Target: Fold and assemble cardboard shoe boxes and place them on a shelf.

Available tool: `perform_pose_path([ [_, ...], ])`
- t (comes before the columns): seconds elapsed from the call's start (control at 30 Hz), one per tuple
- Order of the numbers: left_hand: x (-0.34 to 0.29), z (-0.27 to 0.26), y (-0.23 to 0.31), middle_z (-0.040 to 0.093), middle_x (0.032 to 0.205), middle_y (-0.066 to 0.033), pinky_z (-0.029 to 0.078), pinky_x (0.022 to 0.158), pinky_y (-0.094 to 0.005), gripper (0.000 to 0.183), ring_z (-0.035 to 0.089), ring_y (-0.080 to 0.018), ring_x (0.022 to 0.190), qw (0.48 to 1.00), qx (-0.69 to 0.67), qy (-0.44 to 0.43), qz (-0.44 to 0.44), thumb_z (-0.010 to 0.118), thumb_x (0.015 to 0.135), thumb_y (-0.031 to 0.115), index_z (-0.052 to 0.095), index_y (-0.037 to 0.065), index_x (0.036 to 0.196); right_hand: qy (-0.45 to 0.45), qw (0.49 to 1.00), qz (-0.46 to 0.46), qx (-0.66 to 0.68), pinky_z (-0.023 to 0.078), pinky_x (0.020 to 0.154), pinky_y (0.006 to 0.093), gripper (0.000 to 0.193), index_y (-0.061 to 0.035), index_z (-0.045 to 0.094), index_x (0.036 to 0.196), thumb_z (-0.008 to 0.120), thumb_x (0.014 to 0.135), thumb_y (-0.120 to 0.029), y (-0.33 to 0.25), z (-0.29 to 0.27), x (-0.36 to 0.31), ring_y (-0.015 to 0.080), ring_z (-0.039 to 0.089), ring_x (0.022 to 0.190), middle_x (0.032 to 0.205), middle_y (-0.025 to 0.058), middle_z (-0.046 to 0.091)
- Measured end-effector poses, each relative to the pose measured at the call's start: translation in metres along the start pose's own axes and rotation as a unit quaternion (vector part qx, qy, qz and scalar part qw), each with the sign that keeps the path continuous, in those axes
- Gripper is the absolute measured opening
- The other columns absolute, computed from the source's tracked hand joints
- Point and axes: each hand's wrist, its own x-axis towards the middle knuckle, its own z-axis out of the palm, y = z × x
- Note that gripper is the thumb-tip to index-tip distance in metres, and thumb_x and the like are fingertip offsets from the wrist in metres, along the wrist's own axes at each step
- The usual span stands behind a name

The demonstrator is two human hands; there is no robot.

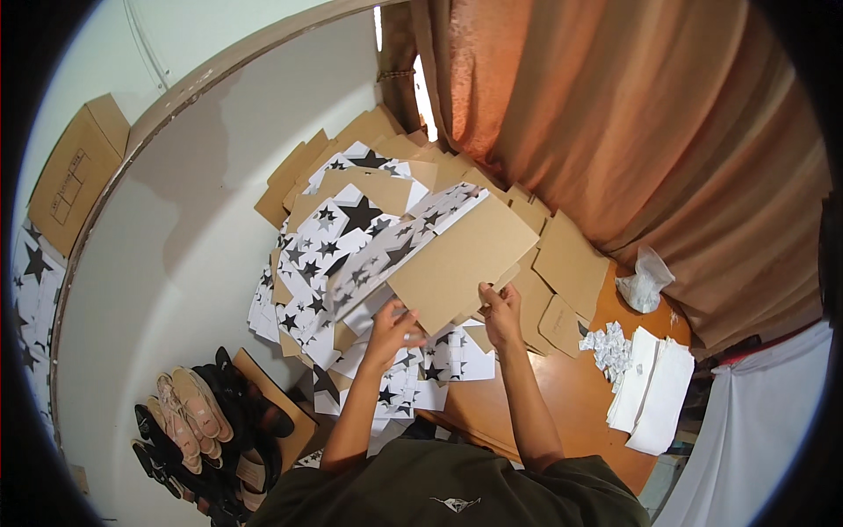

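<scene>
A flat brown cardboard box blank is held up at a tilt in front of me. Along its far left side runs a white flap with black stars, partly blurred. My right hand pinches the near right edge of the blank between thumb and fingers. At the near left corner, my left hand has its fingers spread, close to the cardboard; whether it touches is unclear. Below and behind lies a heap of star-printed white sheets or blanks, mixed with brown pieces.
More brown cardboard covers the right of the orange-brown table. Beyond are a plastic bag, crumpled silvery bits and folded white paper. Shoes sit lower left, a carton upper left, and a curtain hangs behind.
</scene>
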Motion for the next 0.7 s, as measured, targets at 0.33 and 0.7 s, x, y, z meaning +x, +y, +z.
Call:
perform_pose_path([
  [0.33,-0.105,0.135,-0.014,0.065,0.111,-0.0172,0.047,0.098,-0.0440,0.056,0.060,-0.0370,0.112,0.744,0.493,0.163,0.421,0.080,0.084,0.038,0.062,0.001,0.123,-0.051,0.980,-0.153,-0.112,0.050,0.082,0.0287,0.023,0.0014,0.064,0.116,0.067,0.097,-0.011,-0.116,-0.157,-0.123,0.0111,0.062,0.089,0.099,0.0031,0.068],
  [0.7,-0.149,0.284,-0.127,0.070,0.109,-0.0258,0.053,0.088,-0.0473,0.035,0.068,-0.0425,0.101,0.775,0.492,-0.039,0.395,0.057,0.100,0.021,0.063,-0.004,0.124,0.022,0.945,-0.264,-0.191,0.049,0.090,0.0285,0.030,0.0050,0.060,0.127,0.059,0.101,-0.010,-0.195,-0.313,-0.269,0.0116,0.061,0.099,0.111,0.0039,0.068],
])
